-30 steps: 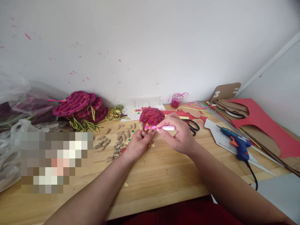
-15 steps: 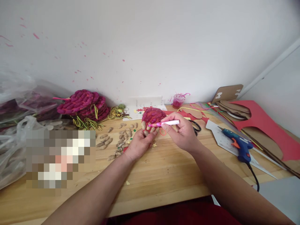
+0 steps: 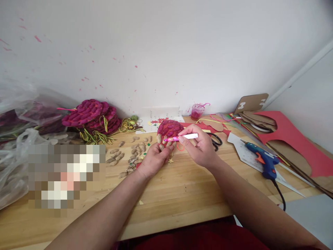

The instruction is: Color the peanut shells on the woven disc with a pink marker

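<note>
My left hand [image 3: 155,159] grips the near edge of a round piece covered with peanuts [image 3: 169,128], most of them magenta and a few along the near edge still tan. A white-handled brush [image 3: 191,136] with a pink front part is pinched in my right hand [image 3: 199,147]. Its tip points left and lies at the tan peanuts on the near side of the piece. An orange loop [image 3: 180,147] hangs by the piece, between my hands. Loose peanuts [image 3: 137,150] lie on the wooden table left of my left hand.
Stacked magenta rounds [image 3: 88,114] and plastic bags [image 3: 15,166] stand at the left. A cup of pink liquid [image 3: 197,111] is by the wall. Black-handled scissors [image 3: 216,140], a blue glue gun [image 3: 265,161] and red card [image 3: 288,139] lie at the right.
The whole view has shifted very slightly. Both hands keep their holds, and the brush tip stays at the tan peanuts.
</note>
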The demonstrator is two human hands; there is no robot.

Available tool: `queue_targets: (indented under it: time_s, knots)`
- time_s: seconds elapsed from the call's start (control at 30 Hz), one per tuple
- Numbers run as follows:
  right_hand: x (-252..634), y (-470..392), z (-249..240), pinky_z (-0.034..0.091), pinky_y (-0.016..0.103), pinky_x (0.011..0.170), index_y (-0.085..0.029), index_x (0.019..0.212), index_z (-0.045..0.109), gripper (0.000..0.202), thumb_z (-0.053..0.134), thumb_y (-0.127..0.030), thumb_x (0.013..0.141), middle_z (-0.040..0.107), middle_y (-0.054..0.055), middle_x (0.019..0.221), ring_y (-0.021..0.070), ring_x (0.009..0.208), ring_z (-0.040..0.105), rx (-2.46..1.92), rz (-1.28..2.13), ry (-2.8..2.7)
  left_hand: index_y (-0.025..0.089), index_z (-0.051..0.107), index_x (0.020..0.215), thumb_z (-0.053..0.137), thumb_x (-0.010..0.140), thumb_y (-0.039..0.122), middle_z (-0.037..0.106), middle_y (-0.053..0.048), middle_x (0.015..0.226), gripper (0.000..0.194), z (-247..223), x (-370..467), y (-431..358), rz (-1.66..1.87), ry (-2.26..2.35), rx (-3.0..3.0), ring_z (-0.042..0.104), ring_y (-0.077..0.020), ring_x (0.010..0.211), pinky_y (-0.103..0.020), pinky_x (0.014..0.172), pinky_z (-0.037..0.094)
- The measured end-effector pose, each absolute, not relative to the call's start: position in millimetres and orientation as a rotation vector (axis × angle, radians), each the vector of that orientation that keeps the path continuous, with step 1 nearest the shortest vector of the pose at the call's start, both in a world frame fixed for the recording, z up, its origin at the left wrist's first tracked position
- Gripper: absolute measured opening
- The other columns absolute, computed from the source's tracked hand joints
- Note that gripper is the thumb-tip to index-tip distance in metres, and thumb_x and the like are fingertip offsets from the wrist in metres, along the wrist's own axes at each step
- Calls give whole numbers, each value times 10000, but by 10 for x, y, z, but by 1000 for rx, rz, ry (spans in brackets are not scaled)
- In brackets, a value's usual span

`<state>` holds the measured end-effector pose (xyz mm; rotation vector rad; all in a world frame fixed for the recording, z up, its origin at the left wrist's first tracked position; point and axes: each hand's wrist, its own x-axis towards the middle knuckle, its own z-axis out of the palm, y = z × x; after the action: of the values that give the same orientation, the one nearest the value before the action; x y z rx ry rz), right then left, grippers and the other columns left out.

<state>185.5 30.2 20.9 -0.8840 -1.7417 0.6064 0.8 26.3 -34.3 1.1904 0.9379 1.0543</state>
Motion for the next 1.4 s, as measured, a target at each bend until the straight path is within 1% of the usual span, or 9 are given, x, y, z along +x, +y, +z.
queue_targets:
  time_s: [0.17,0.33,0.47,0.63,0.77,0.87,1.1,1.23,1.4]
  knots:
    - [1903,357,199,494,314,666,-222,939,648,108,685,-321,959,715,17,831,161,717,637,-941,585,-1704,195,526,557,788,842,581,484,0,498,547,-372,5,277,1053,909,1179,369,-87,461,-260,476,259]
    - [1887,372,179,510,315,710,-221,966,686,136,727,-347,937,742,35,912,169,795,657,-897,757,-1664,198,517,557,767,851,584,474,7,489,546,-379,0,285,1044,927,1185,360,-83,448,-264,468,241]
    - [1881,387,199,481,294,662,-216,940,677,184,743,-387,929,708,19,850,143,727,607,-896,835,-1610,202,505,549,754,856,574,475,11,487,543,-390,-5,296,1032,925,1189,368,-85,451,-268,473,253]
    - [1868,401,245,471,283,614,-212,922,658,356,780,-543,874,631,-18,729,126,648,557,-872,1022,-1507,207,497,554,742,866,565,475,14,497,535,-386,-5,293,1030,933,1212,361,-88,459,-276,482,258]
    - [1844,405,227,438,278,582,-212,838,627,408,768,-594,866,607,-28,659,117,603,526,-921,998,-1464,209,495,558,736,867,569,457,23,485,533,-365,-3,281,1009,945,1243,340,-81,447,-279,482,249]
    - [1834,401,222,417,275,565,-207,832,630,388,756,-571,879,598,-28,643,119,597,516,-986,964,-1468,209,495,552,739,861,573,460,20,485,536,-358,-2,281,1010,951,1241,344,-83,450,-281,484,250]
    - [1836,330,305,406,273,577,-205,871,668,179,755,-362,873,632,-9,752,123,638,530,-998,862,-1498,209,498,558,737,861,576,470,11,501,532,-378,-1,295,1004,948,1206,361,-94,468,-285,487,255]
    - [1845,343,245,377,275,551,-213,887,673,165,721,-370,905,619,-15,710,125,603,505,-992,914,-1563,204,506,585,722,888,543,477,18,512,503,-399,-5,297,1011,938,1231,362,-93,481,-281,494,265]
    - [1875,380,195,399,281,581,-214,919,674,186,736,-388,912,650,0,767,135,648,522,-1001,792,-1552,207,496,609,722,890,533,480,24,520,486,-422,-16,301,1017,921,1210,366,-93,483,-273,491,272]
